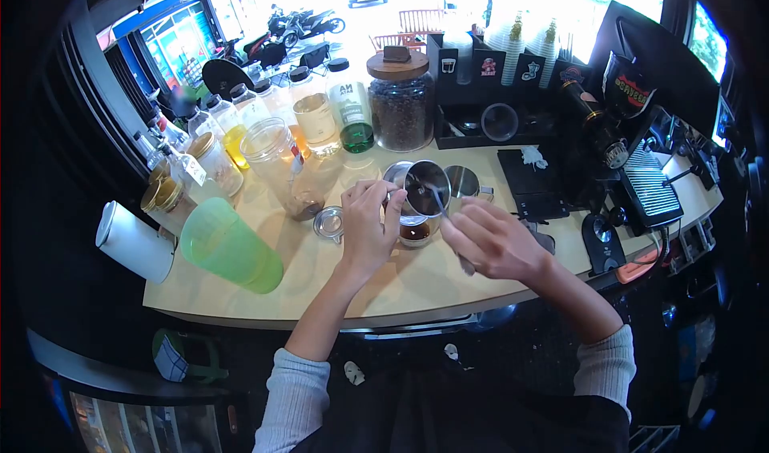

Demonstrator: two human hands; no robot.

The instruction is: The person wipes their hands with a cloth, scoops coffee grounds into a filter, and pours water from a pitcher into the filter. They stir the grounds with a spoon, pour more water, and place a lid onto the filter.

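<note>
My left hand (370,222) is closed on the side of a metal cup (417,205), which tips with its dark inside facing me. In my right hand (493,241) is a thin metal spoon (439,200), its far end reaching into the cup; the bowl of the spoon is hard to make out. Below the cup stands a small glass of dark brown liquid (415,233), partly hidden by it. Just behind to the right is a second metal cup (463,179). A clear glass lid (328,223) lies left of my left hand.
A green pitcher (228,245) and a white canister (134,241) stand at left. Bottles and jars line the back, including a coffee bean jar (402,104). At right are a black grinder (597,124) and a ridged drip tray (650,182). The counter's front edge (320,322) is close.
</note>
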